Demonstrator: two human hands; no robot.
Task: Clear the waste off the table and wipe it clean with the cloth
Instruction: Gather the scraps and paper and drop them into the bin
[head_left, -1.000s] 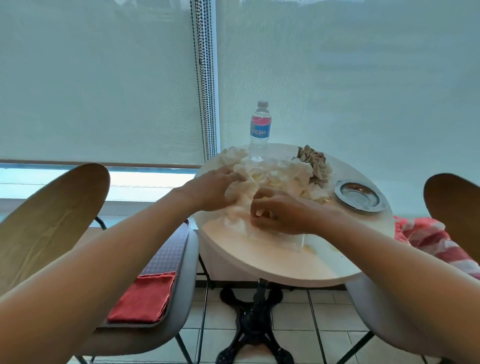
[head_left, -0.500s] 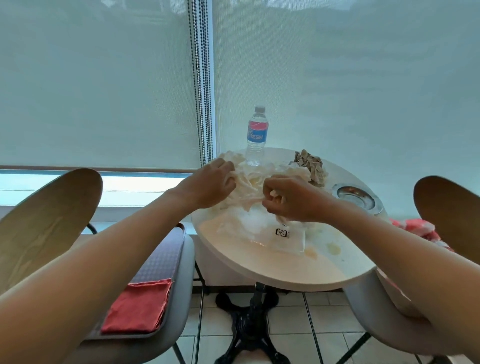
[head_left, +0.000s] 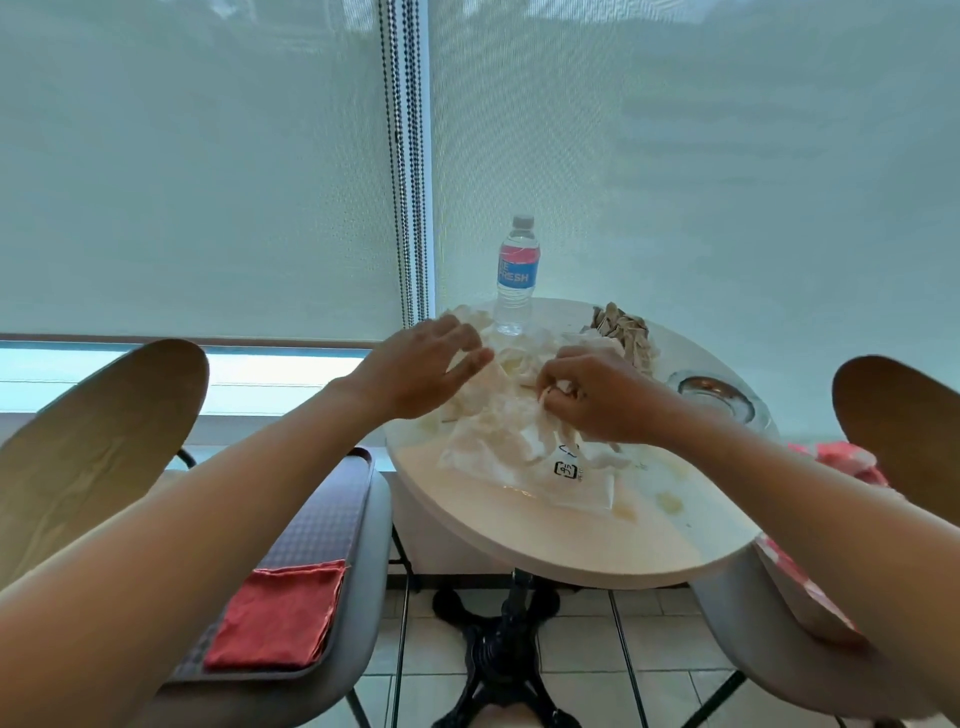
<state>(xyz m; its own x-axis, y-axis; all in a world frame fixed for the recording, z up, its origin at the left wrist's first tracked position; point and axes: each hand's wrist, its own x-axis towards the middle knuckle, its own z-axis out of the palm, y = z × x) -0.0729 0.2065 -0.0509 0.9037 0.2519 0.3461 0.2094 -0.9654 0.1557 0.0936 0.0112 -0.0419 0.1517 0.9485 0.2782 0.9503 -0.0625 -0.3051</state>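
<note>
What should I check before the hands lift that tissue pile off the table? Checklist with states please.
1. Right hand has a grip on the white tissue pile: ok, fingers curled into it.
2. Left hand has a grip: not ok, fingers spread over the pile's far left side.
3. Water bottle apart from the pile: not ok, tissue lies at its base; it could tip.
4. Brown paper wad gathered in: not ok, it sits outside both hands.
5. Red cloth ready for wiping: ok, folded on the left chair's tray.
6. Waste bin within reach: cannot tell, none in view.
</note>
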